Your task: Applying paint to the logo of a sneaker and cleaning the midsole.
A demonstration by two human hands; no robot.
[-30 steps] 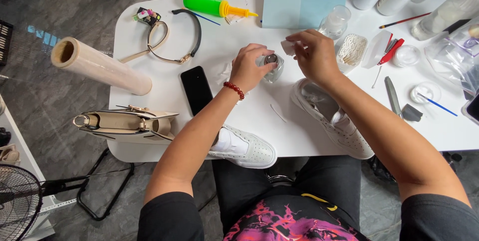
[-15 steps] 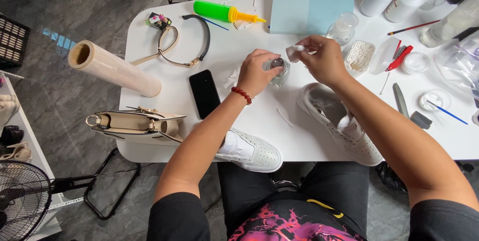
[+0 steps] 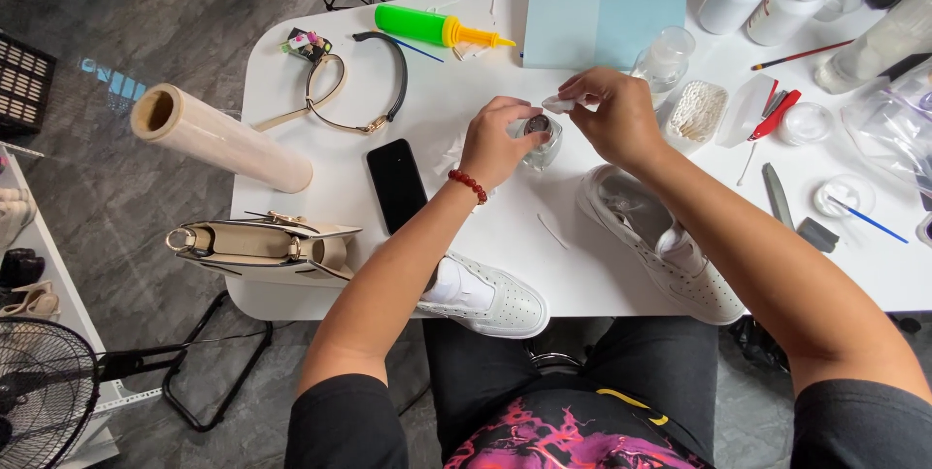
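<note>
White table (image 3: 466, 236) carries everything seen from the head camera. Near its middle, the left hand (image 3: 497, 142) wraps its fingers around a small clear jar (image 3: 540, 135) with a dark inside. The right hand (image 3: 612, 115) pinches a small white wad (image 3: 558, 103) just above the jar's mouth. Two white sneakers (image 3: 660, 241) lie near the front edge, a black phone (image 3: 395, 184) to the left.

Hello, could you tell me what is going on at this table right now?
A person sits at a white table. The left hand steadies a small clear jar, and the right hand holds a small white piece just above it. Two white sneakers lie on the table's near side, one under the left forearm, the other under the right. A black phone, a beige handbag and a roll of film lie to the left.
</note>
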